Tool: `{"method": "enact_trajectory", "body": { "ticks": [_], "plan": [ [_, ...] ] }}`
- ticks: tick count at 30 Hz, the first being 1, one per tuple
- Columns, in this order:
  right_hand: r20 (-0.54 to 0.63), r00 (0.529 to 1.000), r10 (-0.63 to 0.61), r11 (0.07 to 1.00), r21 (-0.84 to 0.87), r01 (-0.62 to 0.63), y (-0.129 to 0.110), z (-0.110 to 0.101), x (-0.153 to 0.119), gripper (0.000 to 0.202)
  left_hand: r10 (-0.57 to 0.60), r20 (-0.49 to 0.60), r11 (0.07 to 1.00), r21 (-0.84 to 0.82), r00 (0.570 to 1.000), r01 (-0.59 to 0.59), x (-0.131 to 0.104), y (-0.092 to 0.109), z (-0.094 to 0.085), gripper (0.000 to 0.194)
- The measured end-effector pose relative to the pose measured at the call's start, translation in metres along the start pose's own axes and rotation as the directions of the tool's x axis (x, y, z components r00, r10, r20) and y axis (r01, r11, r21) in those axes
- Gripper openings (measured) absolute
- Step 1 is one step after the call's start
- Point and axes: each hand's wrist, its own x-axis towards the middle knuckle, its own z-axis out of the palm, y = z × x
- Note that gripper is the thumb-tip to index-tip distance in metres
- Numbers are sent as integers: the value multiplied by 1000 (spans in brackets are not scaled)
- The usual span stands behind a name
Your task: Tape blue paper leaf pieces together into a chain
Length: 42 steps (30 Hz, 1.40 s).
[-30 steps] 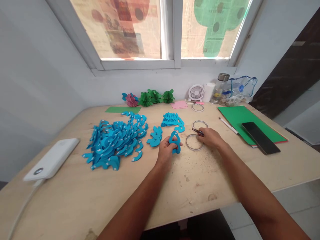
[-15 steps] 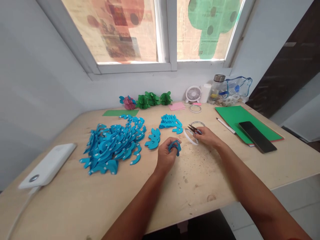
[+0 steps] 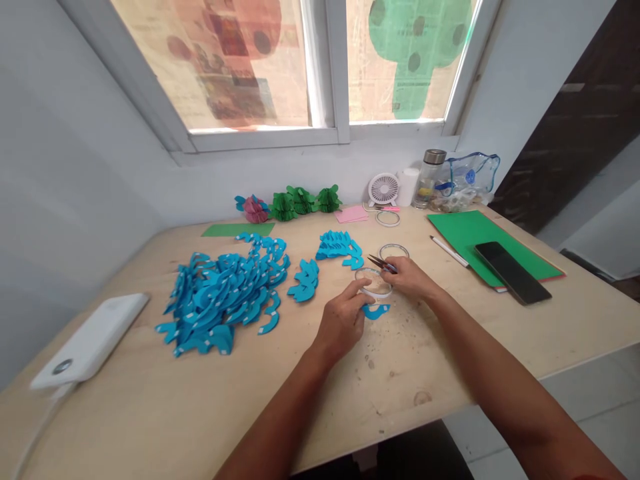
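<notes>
My right hand [image 3: 404, 277] is closed around dark-bladed scissors [image 3: 383, 263], whose tips point left. Its fingers are beside the right edge of a thin white roll of tape [image 3: 383, 294]. My left hand [image 3: 345, 317] has its thumb and forefinger pinched at the roll's left edge. Below those fingertips a curved blue paper piece [image 3: 377, 313] rests on the table, partly covered by the hand. To the left are a small blue stack [image 3: 305, 281] and a large heap of blue paper cutouts [image 3: 220, 290] with small white squares on them. Another blue row [image 3: 340, 245] lies farther back.
A second tape roll [image 3: 394, 251] lies behind my right hand. Right of it are a white pen [image 3: 449, 251], green sheets [image 3: 480, 233] and a phone [image 3: 511, 272]. A white power bank [image 3: 95, 340] sits left. Paper ornaments [image 3: 300, 202], a fan [image 3: 383, 189] and a bottle [image 3: 431, 177] line the wall.
My left hand has put the blue paper down on the table and moved to the tape roll. The roll has gone from tilted to nearly flat; the scissors shifted slightly left.
</notes>
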Motion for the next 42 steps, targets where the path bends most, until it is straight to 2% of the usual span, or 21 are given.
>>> {"method": "enact_trajectory", "body": {
  "ticks": [3, 5, 7, 12, 15, 18, 22, 25, 28, 31, 33, 36, 42],
  "plan": [
    [17, 999, 32, 975, 219, -35, -4, -1, -1, 19, -41, -61, 998, -48, 997, 38, 0, -2, 1, 39],
    [41, 998, 52, 909, 412, -65, -9, -4, -2, 22, -55, -98, 995, -86, 994, 46, 0, -2, 2, 37],
    [39, 996, 78, 841, 535, -87, -14, -7, -4, 25, -64, -105, 992, -116, 992, 51, 1, -2, 1, 35],
    [22, 995, 94, 768, 634, -86, -17, -11, -6, 31, -71, -97, 985, -162, 993, 54, 1, -2, 0, 36],
    [-30, 994, 105, 732, 679, -57, -15, -11, -5, 32, -91, -85, 977, -201, 992, 73, 2, -2, 0, 37],
    [-98, 990, 103, 695, 719, -1, -16, -15, -5, 33, -160, -63, 944, -301, 985, 134, 2, -3, 0, 35],
    [-197, 976, 95, 642, 761, 91, -22, -21, -7, 34, -339, 3, 823, -484, 941, 298, 2, -4, -1, 24],
    [-254, 961, 105, 617, 775, 138, -24, -23, -7, 34, -418, 53, 722, -586, 907, 367, 3, 0, -4, 17],
    [-286, 948, 140, 600, 786, 148, -24, -20, -5, 33, -439, 73, 632, -684, 895, 365, 5, 5, -6, 17],
    [-277, 948, 156, 593, 794, 134, -24, -17, -4, 33, -459, 115, 512, -776, 881, 368, 7, 8, -7, 45],
    [-274, 950, 151, 597, 791, 133, -25, -15, -5, 32, -459, 174, 433, -813, 871, 390, 8, 7, -7, 55],
    [-280, 950, 140, 625, 769, 135, -26, -12, -5, 32, -468, 251, 356, -824, 847, 441, 8, 6, -6, 49],
    [-270, 956, 116, 697, 708, 115, -24, -6, -6, 30, -431, 461, 284, -746, 776, 602, 6, 8, -7, 50]
  ]
}}
